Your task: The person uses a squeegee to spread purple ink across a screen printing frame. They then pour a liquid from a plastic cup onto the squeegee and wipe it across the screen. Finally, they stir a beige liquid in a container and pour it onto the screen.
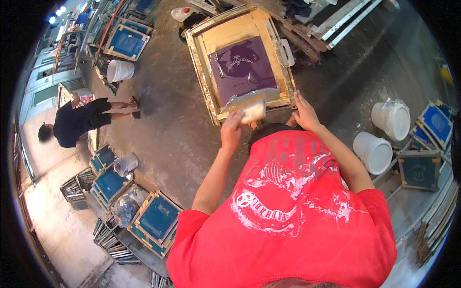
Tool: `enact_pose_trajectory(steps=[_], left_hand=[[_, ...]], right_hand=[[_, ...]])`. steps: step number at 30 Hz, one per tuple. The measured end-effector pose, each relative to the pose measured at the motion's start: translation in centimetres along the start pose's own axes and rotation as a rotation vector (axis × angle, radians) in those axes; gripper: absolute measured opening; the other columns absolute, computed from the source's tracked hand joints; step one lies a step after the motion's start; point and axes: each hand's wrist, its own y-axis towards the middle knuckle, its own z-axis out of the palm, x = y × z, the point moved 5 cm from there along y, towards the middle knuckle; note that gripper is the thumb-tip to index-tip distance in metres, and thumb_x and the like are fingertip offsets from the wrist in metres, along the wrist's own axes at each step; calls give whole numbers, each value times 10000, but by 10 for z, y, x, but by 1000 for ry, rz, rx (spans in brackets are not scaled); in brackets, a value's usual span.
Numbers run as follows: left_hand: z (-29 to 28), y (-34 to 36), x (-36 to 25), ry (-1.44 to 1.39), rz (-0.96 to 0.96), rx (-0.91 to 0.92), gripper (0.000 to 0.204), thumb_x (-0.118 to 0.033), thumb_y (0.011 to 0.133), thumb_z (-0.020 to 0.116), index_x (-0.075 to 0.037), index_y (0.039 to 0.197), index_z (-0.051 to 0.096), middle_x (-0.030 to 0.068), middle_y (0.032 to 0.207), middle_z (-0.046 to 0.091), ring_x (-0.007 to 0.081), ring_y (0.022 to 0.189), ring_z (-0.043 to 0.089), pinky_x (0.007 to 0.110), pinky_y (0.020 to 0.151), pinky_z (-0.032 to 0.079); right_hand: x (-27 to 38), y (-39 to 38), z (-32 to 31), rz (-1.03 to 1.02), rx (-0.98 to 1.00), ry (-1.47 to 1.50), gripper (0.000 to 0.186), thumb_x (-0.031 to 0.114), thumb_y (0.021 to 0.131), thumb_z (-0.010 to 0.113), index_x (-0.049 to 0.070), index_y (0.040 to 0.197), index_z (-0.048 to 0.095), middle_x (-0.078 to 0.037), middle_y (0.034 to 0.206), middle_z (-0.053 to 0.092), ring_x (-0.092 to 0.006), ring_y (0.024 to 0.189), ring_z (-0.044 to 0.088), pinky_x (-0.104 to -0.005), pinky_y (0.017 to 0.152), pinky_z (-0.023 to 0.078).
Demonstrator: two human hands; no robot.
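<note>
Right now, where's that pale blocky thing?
In the head view, the pale block is just above centre, in the left hand, at the near end of the wooden frame.

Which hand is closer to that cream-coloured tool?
Left. The left hand grips the left end of the cream-coloured tool; the right hand is apart from it, at the near right corner of the wooden frame.

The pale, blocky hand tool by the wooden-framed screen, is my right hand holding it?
No, the left hand grips the pale, blocky hand tool, while the right hand is at the right edge of the wooden-framed screen.
</note>
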Motion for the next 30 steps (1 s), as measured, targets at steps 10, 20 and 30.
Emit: enact_pose_trajectory(steps=[10, 20, 30], left_hand=[[-45, 149, 132, 174, -618, -363, 293, -272, 745, 706, -42, 927, 699, 214, 866, 709, 397, 838, 690, 476, 758, 525], [4, 196, 76, 205, -577, -189, 502, -221, 771, 705, -185, 1271, 667, 159, 1033, 722, 364, 920, 692, 450, 824, 542], [38, 107, 36, 186, -37, -80, 592, 17, 761, 633, -191, 1316, 635, 34, 1380, 605, 261, 1327, 526, 416, 1026, 449]], right_hand=[[8, 3, -7, 25, 52, -68, 922, 185, 857, 703, 55, 1575, 139, -163, 1628, 203, -359, 1420, 362, -474, 1120, 371], [6, -1, -9, 93, 127, -111, 920, 190, 876, 681, 105, 1590, 107, -104, 1650, 164, -339, 1444, 330, -517, 1140, 339], [7, -1, -10, 95, 156, -114, 954, 203, 863, 702, 92, 1589, 94, -117, 1650, 156, -348, 1452, 316, -515, 1142, 335]])
